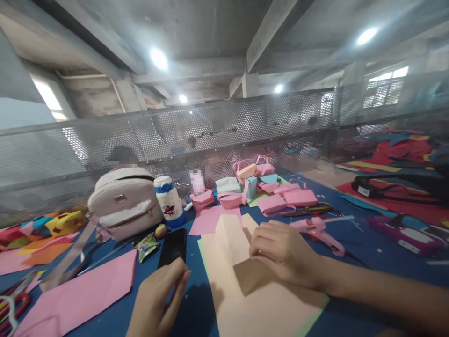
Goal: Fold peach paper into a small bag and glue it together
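My right hand (280,255) is closed on a cream folded paper piece (233,241), fingers curled over its right side. The piece stands bent up, with a shaded flap towards me. Beneath it lie cream paper sheets (242,313), a green edge showing under them. To the left, my left hand (159,297) is raised over the blue table, apart from the paper. Its thumb and index finger curl together at the tips, with nothing visible between them. A black phone (173,245) lies just beyond that hand.
Pink paper (80,295) and scissors (16,299) lie left. Behind are a white backpack (122,203), a bottle (169,201) and small pink paper bags (271,204). A pink glue gun (319,229) lies right, near a purple device (407,236). A perforated metal screen (224,126) borders the table.
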The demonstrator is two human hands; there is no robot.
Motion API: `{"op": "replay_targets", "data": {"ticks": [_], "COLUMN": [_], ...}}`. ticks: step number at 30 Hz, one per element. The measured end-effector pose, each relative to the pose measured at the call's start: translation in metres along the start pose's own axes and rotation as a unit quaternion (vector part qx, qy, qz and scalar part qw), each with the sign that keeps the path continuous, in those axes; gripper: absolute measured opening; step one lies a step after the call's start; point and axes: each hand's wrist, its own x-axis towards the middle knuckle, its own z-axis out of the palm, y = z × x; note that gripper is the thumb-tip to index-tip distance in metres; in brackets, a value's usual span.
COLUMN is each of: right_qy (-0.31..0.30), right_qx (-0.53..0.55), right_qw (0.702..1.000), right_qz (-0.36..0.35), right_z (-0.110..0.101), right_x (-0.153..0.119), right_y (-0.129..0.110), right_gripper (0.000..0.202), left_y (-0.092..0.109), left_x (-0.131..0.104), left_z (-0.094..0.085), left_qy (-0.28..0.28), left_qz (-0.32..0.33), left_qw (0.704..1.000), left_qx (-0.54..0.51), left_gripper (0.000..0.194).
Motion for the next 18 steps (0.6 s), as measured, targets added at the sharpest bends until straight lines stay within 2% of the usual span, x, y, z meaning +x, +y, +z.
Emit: {"op": "replay_targets", "data": {"ticks": [4, 8, 11, 18], "right_qy": [-0.003, -0.011, -0.014, -0.019], "right_qx": [0.007, 0.014, 0.018, 0.026], "right_qw": [1.0, 1.0, 1.0, 0.999], "right_qz": [0.004, 0.012, 0.019, 0.027], "right_z": [0.003, 0.004, 0.004, 0.003], "right_x": [-0.003, -0.005, -0.006, -0.007], "right_y": [0.003, 0.006, 0.007, 0.006], "right_gripper": [0.016, 0.014, 0.014, 0.015], "left_y": [-0.031, -0.054, -0.059, -0.059], "left_x": [-0.004, -0.007, -0.007, -0.006], "left_z": [-0.003, -0.001, 0.003, 0.013], "left_qy": [-0.077, -0.111, -0.121, -0.149], "left_qz": [-0.127, -0.198, -0.211, -0.181], "left_qw": [0.988, 0.972, 0.966, 0.966], "left_qx": [-0.035, -0.068, -0.089, -0.113], "left_gripper": [0.032, 0.028, 0.026, 0.028]}}
